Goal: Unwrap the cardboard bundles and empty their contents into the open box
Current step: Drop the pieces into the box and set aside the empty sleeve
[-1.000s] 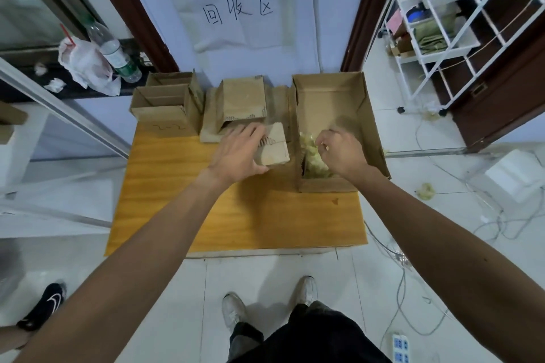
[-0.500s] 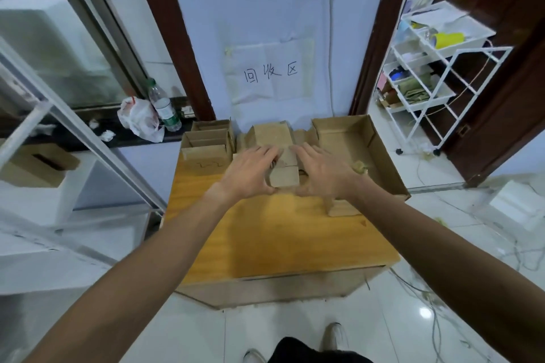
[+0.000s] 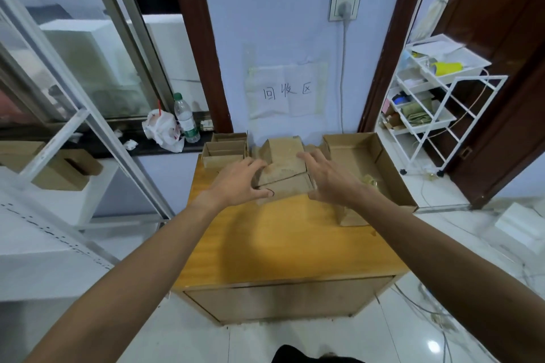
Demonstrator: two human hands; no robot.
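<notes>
With the left hand (image 3: 239,183) curled on the cardboard bundle (image 3: 284,169) at the back of the table (image 3: 280,242), just beside the open box (image 3: 393,177), and the right hand (image 3: 328,183) pressing it with straight fingers, the bundle may empty onto the table if it opens too early.

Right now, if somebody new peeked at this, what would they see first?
First come the two bare arms reaching in: the left hand grips a cardboard bundle and the right hand touches its other side, at the back of the yellow wooden table. Right of them sits the open box with pale scraps inside. A handwritten paper sign hangs on the wall behind.
</notes>
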